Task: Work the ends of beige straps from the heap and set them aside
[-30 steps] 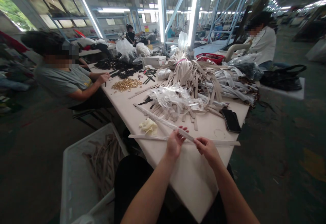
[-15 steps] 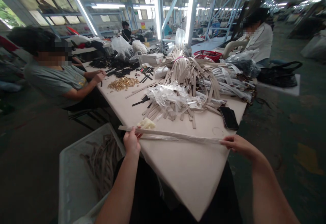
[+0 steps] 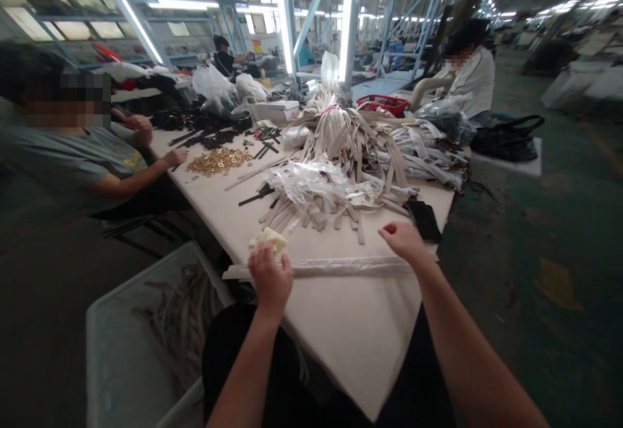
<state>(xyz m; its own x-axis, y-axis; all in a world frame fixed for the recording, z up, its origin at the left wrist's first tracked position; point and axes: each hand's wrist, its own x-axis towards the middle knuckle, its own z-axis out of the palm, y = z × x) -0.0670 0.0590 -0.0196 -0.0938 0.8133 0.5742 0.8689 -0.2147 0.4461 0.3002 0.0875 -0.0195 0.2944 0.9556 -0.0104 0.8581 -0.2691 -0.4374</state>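
Observation:
A long beige strap in a clear plastic sleeve (image 3: 335, 267) lies across the near corner of the table. My left hand (image 3: 272, 278) is over its left part, fingers curled onto a crumpled pale yellow cloth (image 3: 273, 238). My right hand (image 3: 403, 239) hovers above the strap's right part, its fingers drawn together with nothing visible in them. Just beyond, a heap of clear plastic sleeves (image 3: 311, 181) covers the ends of several beige straps (image 3: 360, 230). A black phone (image 3: 424, 221) rests beside my right hand.
A bundle of beige straps (image 3: 335, 126) stands mid-table. Gold metal rings (image 3: 219, 160) are piled at left, near a seated co-worker (image 3: 97, 162). A translucent bin (image 3: 104, 324) holding straps stands below the table's left edge. A red basket (image 3: 382, 103) is at the back.
The sleeved strap, held in both hands before, now lies on the table. My left hand has moved onto the yellow cloth; my right hand has let go and shifted left and forward.

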